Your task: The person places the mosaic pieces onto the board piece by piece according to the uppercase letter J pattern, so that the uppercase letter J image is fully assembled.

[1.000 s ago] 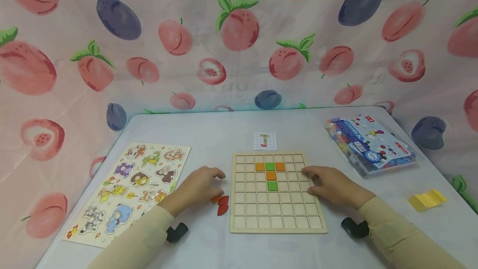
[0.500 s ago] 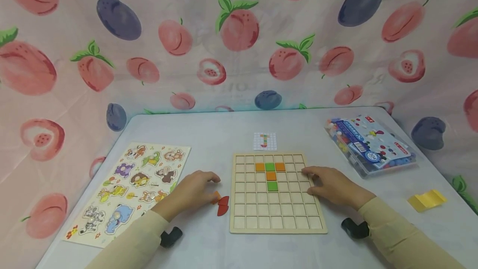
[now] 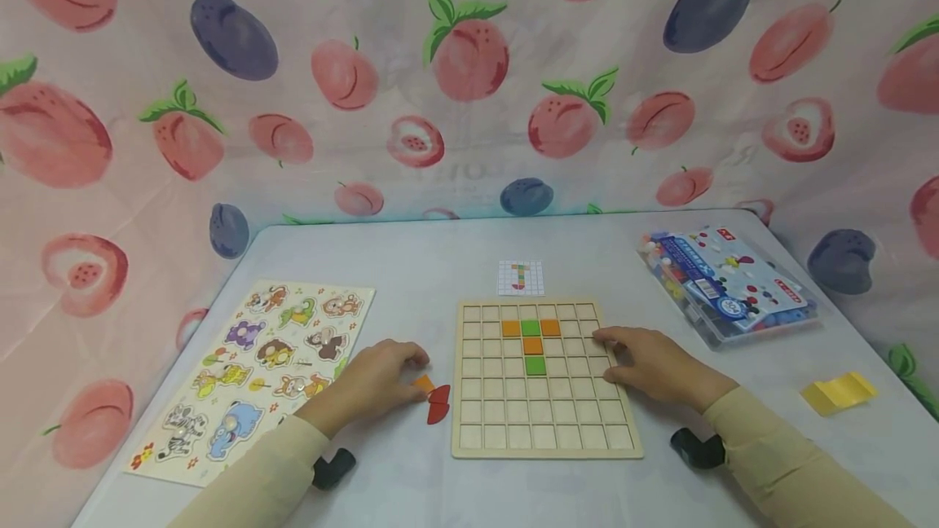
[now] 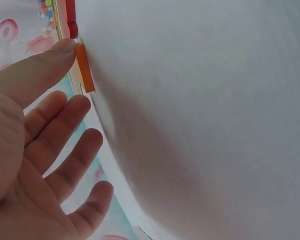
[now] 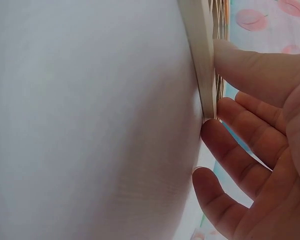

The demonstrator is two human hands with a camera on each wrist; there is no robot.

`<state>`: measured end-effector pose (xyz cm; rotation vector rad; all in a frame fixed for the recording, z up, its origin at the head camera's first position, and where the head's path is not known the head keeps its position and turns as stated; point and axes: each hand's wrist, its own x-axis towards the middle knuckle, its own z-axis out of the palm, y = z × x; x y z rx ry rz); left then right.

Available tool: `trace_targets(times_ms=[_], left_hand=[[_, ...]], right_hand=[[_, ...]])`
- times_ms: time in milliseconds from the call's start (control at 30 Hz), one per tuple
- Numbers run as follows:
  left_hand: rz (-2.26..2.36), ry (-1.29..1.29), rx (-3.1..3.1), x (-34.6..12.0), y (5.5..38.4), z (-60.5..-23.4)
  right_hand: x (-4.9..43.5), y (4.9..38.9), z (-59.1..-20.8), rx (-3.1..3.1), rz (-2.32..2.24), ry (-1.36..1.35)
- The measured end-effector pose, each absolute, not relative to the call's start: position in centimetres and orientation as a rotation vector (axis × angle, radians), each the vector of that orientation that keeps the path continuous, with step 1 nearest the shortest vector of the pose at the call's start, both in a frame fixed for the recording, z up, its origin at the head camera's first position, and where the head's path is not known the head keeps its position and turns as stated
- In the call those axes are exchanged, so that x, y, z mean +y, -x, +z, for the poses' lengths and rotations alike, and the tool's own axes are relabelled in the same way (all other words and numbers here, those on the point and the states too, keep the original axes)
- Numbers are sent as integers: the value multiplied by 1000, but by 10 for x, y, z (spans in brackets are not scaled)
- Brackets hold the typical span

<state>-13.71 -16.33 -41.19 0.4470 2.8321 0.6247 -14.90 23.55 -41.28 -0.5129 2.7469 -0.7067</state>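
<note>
My left hand (image 3: 370, 381) is left of the wooden grid board (image 3: 509, 412), its thumb tip right at a loose orange square tile (image 3: 424, 384). In the left wrist view the thumb meets the edge of that orange tile (image 4: 85, 70), while the other fingers are spread apart from it. Two red curved pieces (image 3: 438, 407) lie between the tile and the board. My right hand (image 3: 656, 363) rests at the board's right edge, thumb and fingertips touching its rim (image 5: 202, 65). Orange and green tiles (image 3: 532, 345) form a T in the board's upper cells.
Behind the board lies a small pattern card (image 3: 521, 277). An animal puzzle board (image 3: 253, 373) is on the left, partly under the left sleeve. At the back right sits a clear box of colourful parts (image 3: 729, 283), with a folded yellow paper (image 3: 839, 393) nearer.
My left hand has drawn back slightly to the left, and its thumb has come onto the orange tile, which shows more now. The right hand and the board have stayed in place.
</note>
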Motion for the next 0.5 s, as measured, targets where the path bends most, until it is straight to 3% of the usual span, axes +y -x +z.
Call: trace_targets(times_ms=[500], left_hand=[[615, -490, 2858, -164, 137, -410]], right_hand=[[236, 149, -412, 2733, -713, 501]])
